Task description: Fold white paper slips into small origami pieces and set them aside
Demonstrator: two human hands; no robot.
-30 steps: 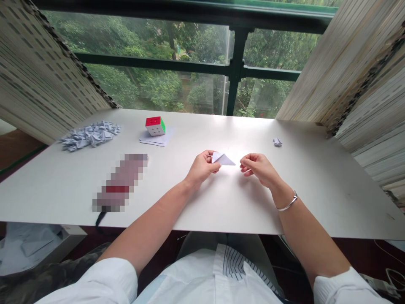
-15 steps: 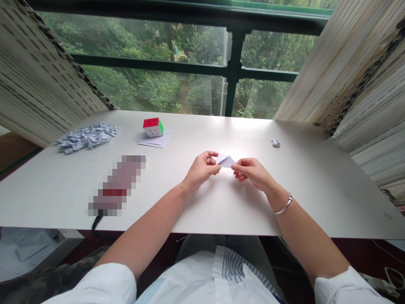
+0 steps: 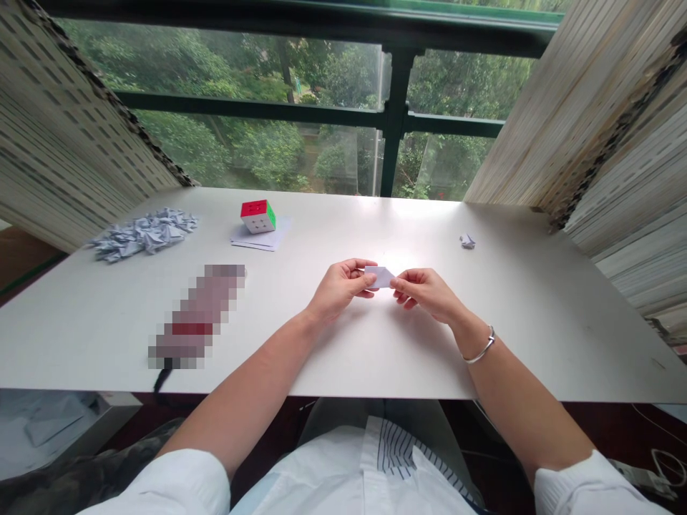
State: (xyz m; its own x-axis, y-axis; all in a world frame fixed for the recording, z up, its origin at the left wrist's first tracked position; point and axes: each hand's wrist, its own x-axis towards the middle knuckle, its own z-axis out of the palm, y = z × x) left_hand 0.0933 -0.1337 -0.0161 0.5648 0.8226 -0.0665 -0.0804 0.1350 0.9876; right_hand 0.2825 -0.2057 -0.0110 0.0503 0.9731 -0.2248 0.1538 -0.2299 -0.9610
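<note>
A small folded piece of white paper (image 3: 382, 276) is held just above the white table, between both hands. My left hand (image 3: 343, 282) pinches its left end, with the thumb lying on the front face. On the other side, my right hand (image 3: 424, 290) grips the pointed right corner between thumb and finger. The paper's right end is slanted, its left end squarer. Off to the right lies a small folded paper piece (image 3: 467, 242), and a heap of similar folded papers (image 3: 144, 234) is at the far left.
A puzzle cube (image 3: 258, 216) with a red top stands on a few flat paper sheets (image 3: 257, 244). Nearer on the left lies a blurred-out pinkish object (image 3: 198, 315) with a black strap. The white table (image 3: 537, 322) reaches the window; curtains hang at both sides.
The paper has changed outline: the peaked, triangular shape now looks flatter, with a squarer left end. My left thumb has moved onto its face. Both hands stay in nearly the same place.
</note>
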